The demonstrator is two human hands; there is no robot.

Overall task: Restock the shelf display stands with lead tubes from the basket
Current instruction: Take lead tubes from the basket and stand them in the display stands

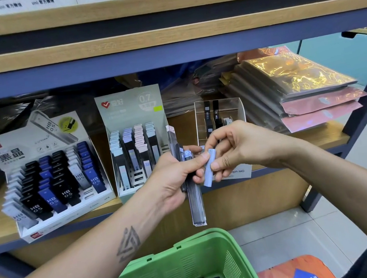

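Observation:
In front of the shelf, my left hand (172, 177) grips a bundle of dark lead tubes (195, 200) that hang below my fingers. My right hand (232, 147) pinches a pale blue lead tube (209, 171) right beside that bundle. Behind my hands stand three display stands: a white one (48, 176) with black, blue and grey HB 0.5 tubes, a pale green 0.7 stand (135, 132) with rows of tubes, and a clear stand (219, 113) holding a few tubes. The green basket (187, 267) below holds several loose tubes.
Stacked glossy gold and pink packets (298, 90) lie on the shelf to the right. A wooden shelf board (160, 37) runs overhead with white boxes above it. An orange item (295, 275) lies on the tiled floor by the basket.

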